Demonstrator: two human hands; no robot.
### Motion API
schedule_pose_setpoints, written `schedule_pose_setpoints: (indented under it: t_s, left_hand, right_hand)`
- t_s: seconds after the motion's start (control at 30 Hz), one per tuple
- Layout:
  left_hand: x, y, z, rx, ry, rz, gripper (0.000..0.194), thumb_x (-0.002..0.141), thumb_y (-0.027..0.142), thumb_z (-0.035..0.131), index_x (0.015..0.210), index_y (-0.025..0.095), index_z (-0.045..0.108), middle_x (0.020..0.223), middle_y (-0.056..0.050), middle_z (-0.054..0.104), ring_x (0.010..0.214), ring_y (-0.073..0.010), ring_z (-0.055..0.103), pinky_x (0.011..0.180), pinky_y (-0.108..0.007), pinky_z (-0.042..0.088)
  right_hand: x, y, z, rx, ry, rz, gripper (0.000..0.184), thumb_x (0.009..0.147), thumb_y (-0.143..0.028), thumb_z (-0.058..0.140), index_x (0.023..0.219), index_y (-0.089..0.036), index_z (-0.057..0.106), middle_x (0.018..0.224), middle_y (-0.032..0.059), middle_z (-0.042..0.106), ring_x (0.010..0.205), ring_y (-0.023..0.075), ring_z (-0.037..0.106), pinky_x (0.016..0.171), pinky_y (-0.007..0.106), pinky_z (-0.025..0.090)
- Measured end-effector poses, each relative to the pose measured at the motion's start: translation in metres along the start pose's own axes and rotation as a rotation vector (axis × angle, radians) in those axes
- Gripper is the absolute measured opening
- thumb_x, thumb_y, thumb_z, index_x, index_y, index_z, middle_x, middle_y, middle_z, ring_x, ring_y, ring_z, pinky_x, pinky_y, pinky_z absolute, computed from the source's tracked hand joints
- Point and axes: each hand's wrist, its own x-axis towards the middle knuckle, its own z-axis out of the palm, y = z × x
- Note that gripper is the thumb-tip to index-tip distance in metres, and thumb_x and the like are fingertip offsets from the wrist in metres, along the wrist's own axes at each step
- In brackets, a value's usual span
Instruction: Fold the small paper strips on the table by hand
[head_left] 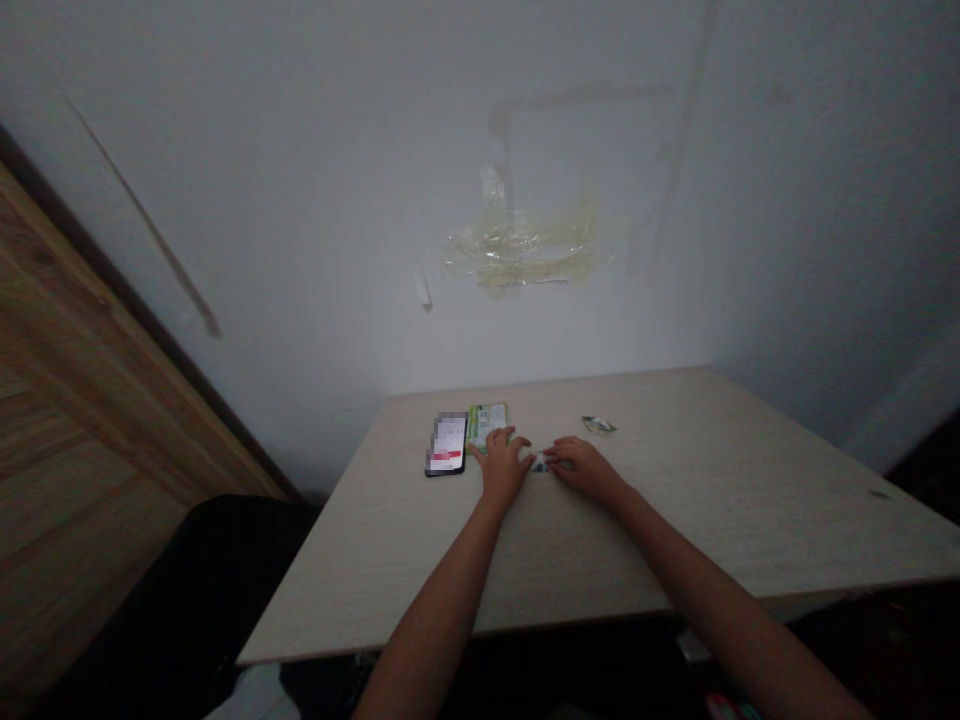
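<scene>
My left hand (504,462) lies with its fingers spread over the near edge of a green and white printed packet (489,418). Its thumb side reaches toward a small white and dark piece (539,463) low on the table. From the other side, the fingertips of my right hand (586,466) are drawn together at that piece's right edge. Fingers partly cover the piece, and it is too small to name. Left of the packet lies a phone (448,443) with its screen lit and partly blurred out.
A small crumpled green and white wrapper (598,425) lies beyond my right hand on the pale wooden table (720,480). Behind the table rises a grey wall (315,200) with peeling clear tape (525,250). A wooden door (67,400) stands at the left.
</scene>
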Motion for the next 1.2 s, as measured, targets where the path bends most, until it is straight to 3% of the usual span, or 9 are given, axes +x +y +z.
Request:
schedule_pose_setpoints:
  t_s: [0.17,0.37,0.6,0.77,0.97,1.2]
  left_hand:
    - [-0.003,-0.005,-0.003,-0.043,-0.082,0.164,0.014,0.088,0.034,0.065,0.099,0.034,0.073,0.114,-0.001,0.071,0.123,-0.0271,0.049,0.111,-0.077,0.001]
    - [-0.003,-0.011,-0.006,-0.001,-0.143,0.27,0.017,0.091,0.035,0.062,0.103,0.038,0.073,0.117,0.003,0.073,0.131,-0.0282,0.046,0.109,-0.079,-0.003]
    - [-0.005,-0.008,-0.014,0.099,-0.112,0.389,0.023,0.092,0.03,0.057,0.107,0.04,0.072,0.117,0.003,0.073,0.134,-0.0292,0.045,0.111,-0.076,-0.011]
    - [-0.006,-0.005,-0.017,0.132,-0.117,0.373,0.025,0.093,0.028,0.056,0.109,0.038,0.072,0.113,0.001,0.075,0.133,-0.0297,0.047,0.113,-0.074,-0.008]
    - [-0.008,-0.003,-0.018,0.12,-0.154,0.305,0.024,0.094,0.034,0.054,0.111,0.038,0.07,0.114,0.001,0.075,0.131,-0.0284,0.049,0.114,-0.074,-0.003]
    - [-0.019,-0.01,-0.019,0.067,-0.205,0.271,0.033,0.096,0.037,0.05,0.127,0.041,0.059,0.133,0.002,0.066,0.137,-0.0284,0.042,0.11,-0.078,-0.002]
  right_hand:
    - [-0.002,0.001,0.0,-0.1,-0.03,-0.023,0.023,0.087,-0.018,0.06,0.102,-0.022,0.077,0.107,0.0074,0.075,0.109,0.0247,0.063,0.1,0.041,0.047]
    - [-0.004,0.006,0.003,-0.136,-0.034,-0.039,0.03,0.089,-0.017,0.057,0.114,-0.021,0.073,0.11,0.0096,0.073,0.113,0.0239,0.062,0.101,0.041,0.046]
    - [-0.003,0.006,0.003,-0.138,-0.052,-0.093,0.03,0.09,-0.015,0.055,0.113,-0.023,0.073,0.112,0.008,0.071,0.118,0.0248,0.055,0.104,0.045,0.043]
    - [-0.003,0.006,0.003,-0.144,-0.053,-0.083,0.031,0.091,-0.016,0.054,0.114,-0.025,0.073,0.113,0.0066,0.07,0.12,0.0244,0.053,0.105,0.045,0.041]
    - [0.0,0.005,0.001,-0.17,-0.09,-0.055,0.028,0.091,-0.017,0.055,0.111,-0.022,0.074,0.106,0.0089,0.071,0.105,0.0227,0.06,0.098,0.041,0.043]
    - [-0.001,0.005,0.0,-0.187,-0.099,-0.046,0.029,0.091,-0.019,0.055,0.112,-0.023,0.074,0.105,0.0087,0.072,0.101,0.0227,0.061,0.097,0.04,0.043]
